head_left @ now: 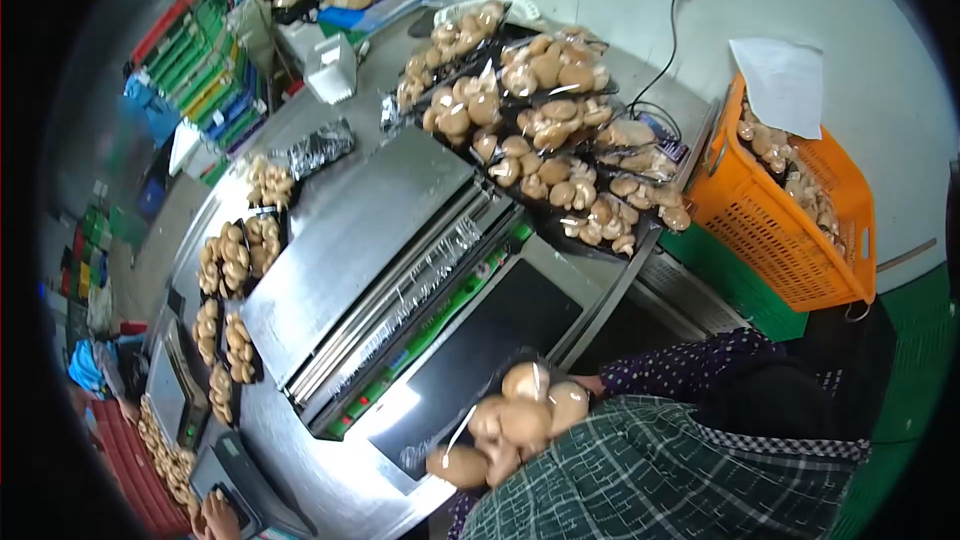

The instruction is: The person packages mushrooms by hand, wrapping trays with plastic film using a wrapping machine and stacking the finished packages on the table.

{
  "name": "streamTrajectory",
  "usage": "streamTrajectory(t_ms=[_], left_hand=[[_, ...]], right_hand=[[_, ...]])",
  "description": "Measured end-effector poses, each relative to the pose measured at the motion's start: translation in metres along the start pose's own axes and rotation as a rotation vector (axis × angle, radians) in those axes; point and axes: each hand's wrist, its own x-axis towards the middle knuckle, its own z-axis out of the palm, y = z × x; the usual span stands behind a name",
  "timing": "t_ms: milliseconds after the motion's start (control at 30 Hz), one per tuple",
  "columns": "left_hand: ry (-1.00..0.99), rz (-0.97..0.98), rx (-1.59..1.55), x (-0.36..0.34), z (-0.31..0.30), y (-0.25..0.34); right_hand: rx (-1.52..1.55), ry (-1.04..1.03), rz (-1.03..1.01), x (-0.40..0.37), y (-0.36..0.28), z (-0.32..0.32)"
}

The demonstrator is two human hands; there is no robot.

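Head view: tray of mushrooms (pixel 515 420) sits close to body, over near edge of wrapping machine (pixel 350 240), above its dark plate (pixel 500 340). Right sleeve (pixel 680 360) and left sleeve (pixel 462 512) run in to tray. Right hand and left hand are hidden behind mushrooms, so finger state cannot be told. Film roll (pixel 420 280) lies beyond. Filled trays (pixel 550 130) are stacked at far corner, with orange basket (pixel 790 210) beside them. Judgement: tray is best kept level, with film taut and free of creases.
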Motion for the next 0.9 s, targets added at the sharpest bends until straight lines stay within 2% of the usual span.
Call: streamTrajectory(t_ms=[67, 133, 167, 200, 233, 300, 367, 400, 433, 500, 533, 600, 633, 700, 767, 833, 900], left_hand=[[-0.003, 0.138, -0.119, 0.03, -0.003, 0.01], [-0.467, 0.651, 0.151, 0.01, 0.009, 0.122], [-0.757, 0.467, -0.008, 0.015, -0.001, 0.132], [-0.988, 0.501, 0.093, 0.03, -0.012, 0.117], [-1.083, 0.367, 0.0, 0.028, -0.013, 0.122], [-1.055, 0.092, -0.269, 0.018, -0.012, 0.127], [-0.985, -0.101, -0.5, 0.014, -0.008, 0.122], [-0.94, -0.157, -0.596, 0.016, -0.001, 0.117], [-0.898, -0.199, -0.672, 0.022, 0.003, 0.115], [-0.738, -0.233, -0.805, 0.034, 0.015, 0.101], [-0.63, -0.225, -0.866, 0.04, 0.022, 0.093], [-0.502, -0.172, -0.855, 0.054, 0.025, 0.093], [-0.491, -0.157, -0.798, 0.062, 0.022, 0.096], [-0.598, -0.122, -0.445, 0.073, 0.014, 0.116], [-0.566, -0.109, -0.424, 0.081, 0.021, 0.11], [-0.599, -0.077, -0.379, 0.086, 0.022, 0.102], [-0.573, -0.093, -0.39, 0.092, 0.019, 0.113]], right_hand=[[-0.054, -0.175, -0.048, 0.007, -0.019, 0.016], [-0.169, -0.303, -0.09, 0.01, -0.034, 0.028], [-0.219, -0.328, -0.098, 0.008, -0.039, 0.03], [-0.259, -0.321, -0.096, 0.004, -0.046, 0.029], [-0.286, -0.29, -0.082, -0.002, -0.053, 0.026], [-0.241, -0.055, 0.015, -0.023, -0.066, 0.009], [0.119, 0.336, 0.067, -0.051, -0.084, -0.006], [0.364, 0.346, -0.17, -0.064, -0.096, -0.006], [-0.008, 0.519, -0.379, -0.062, -0.119, 0.015], [-0.692, 0.474, -0.25, -0.057, -0.117, -0.003], [-0.513, 0.554, -0.332, -0.054, -0.134, -0.008], [-0.698, 0.755, -0.422, -0.058, -0.185, -0.038], [-0.471, 0.922, -0.438, -0.061, -0.221, -0.045], [-0.634, 1.222, -0.624, -0.083, -0.29, -0.13], [-0.956, 1.388, -0.639, -0.107, -0.337, -0.238], [-1.231, 1.443, -0.532, -0.125, -0.385, -0.386], [-1.36, 1.502, -0.306, -0.122, -0.418, -0.512]])
